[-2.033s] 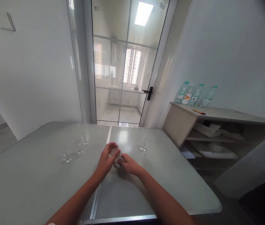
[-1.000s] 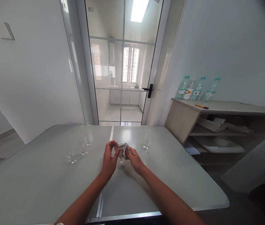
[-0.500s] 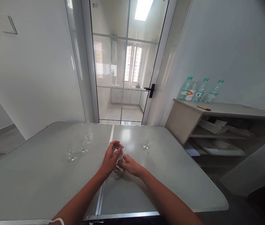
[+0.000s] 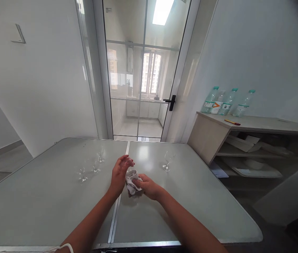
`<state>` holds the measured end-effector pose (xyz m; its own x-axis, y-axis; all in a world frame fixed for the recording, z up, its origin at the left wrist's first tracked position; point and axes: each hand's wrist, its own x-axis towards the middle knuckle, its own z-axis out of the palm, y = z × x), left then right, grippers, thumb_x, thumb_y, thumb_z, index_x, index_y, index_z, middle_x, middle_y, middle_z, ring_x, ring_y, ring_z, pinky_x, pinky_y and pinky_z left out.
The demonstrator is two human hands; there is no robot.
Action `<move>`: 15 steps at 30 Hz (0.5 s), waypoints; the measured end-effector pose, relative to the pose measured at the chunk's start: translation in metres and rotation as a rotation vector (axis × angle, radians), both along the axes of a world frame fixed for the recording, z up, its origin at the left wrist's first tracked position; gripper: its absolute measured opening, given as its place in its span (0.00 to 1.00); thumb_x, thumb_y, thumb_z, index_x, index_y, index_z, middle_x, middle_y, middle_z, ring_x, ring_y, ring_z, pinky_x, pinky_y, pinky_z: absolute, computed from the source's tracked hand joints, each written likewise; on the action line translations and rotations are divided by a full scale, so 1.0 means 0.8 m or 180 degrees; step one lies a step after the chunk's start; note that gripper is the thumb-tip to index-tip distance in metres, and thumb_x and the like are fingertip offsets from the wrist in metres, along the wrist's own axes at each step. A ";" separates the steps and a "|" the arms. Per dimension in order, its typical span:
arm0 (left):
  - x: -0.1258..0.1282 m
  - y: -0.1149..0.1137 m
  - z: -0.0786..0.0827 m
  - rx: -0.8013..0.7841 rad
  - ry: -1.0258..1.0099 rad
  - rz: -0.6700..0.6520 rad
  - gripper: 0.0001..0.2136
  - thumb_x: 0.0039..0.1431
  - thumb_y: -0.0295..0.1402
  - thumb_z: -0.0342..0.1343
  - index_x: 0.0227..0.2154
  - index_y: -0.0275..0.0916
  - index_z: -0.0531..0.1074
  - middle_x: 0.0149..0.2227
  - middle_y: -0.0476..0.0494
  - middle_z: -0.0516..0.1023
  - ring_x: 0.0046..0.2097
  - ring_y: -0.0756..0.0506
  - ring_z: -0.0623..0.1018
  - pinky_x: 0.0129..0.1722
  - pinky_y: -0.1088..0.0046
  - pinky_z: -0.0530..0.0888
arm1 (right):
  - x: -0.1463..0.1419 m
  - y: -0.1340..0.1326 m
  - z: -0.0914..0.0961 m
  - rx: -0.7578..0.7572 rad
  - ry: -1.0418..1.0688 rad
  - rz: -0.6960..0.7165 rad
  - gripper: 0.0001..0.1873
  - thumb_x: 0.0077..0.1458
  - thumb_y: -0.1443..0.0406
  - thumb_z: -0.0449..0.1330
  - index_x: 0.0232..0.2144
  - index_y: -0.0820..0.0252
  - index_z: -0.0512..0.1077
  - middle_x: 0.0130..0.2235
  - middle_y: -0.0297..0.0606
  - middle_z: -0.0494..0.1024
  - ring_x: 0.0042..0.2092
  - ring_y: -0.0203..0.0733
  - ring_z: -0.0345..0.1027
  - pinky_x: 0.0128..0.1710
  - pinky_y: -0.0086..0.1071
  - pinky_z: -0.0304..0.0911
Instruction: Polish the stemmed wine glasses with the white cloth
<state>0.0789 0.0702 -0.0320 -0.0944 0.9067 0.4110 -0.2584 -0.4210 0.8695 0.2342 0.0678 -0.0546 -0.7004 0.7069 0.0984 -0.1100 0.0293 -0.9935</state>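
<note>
Midway over the grey counter [image 4: 46, 196], a person's left hand [image 4: 119, 174] closes its grip around the bowl of a small clear glass [image 4: 128, 166], holding it just above the seam where the two halves of the counter meet, while the right hand [image 4: 147, 186] presses a bunched white cloth [image 4: 132, 182] against the lower part of that glass, its grip tight on the cloth. Whether the foot of the glass rests on the counter cannot be told, since cloth and fingers cover it. To the left stand three more small glasses [image 4: 92, 166] in a loose row, near one another and well apart from the hands; to the right a single stemmed glass [image 4: 167, 162] stands alone. Judged from this layout, the wiping looks partly done: one glass is in hand, one appears set aside on the right, and three on the left seem to wait, though no marks on any glass are visible. Behind, a glass door [image 4: 143, 70] shows a kitchen, and water bottles [image 4: 226, 102] line a wooden shelf [image 4: 257, 123].
</note>
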 end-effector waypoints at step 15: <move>0.006 0.006 -0.026 0.1239 0.0966 0.1059 0.20 0.65 0.38 0.60 0.58 0.46 0.65 0.53 0.39 0.68 0.56 0.41 0.75 0.59 0.55 0.72 | 0.003 0.014 -0.002 0.0928 0.0073 -0.3462 0.15 0.65 0.54 0.53 0.42 0.58 0.72 0.46 0.43 0.74 0.45 0.44 0.69 0.44 0.36 0.66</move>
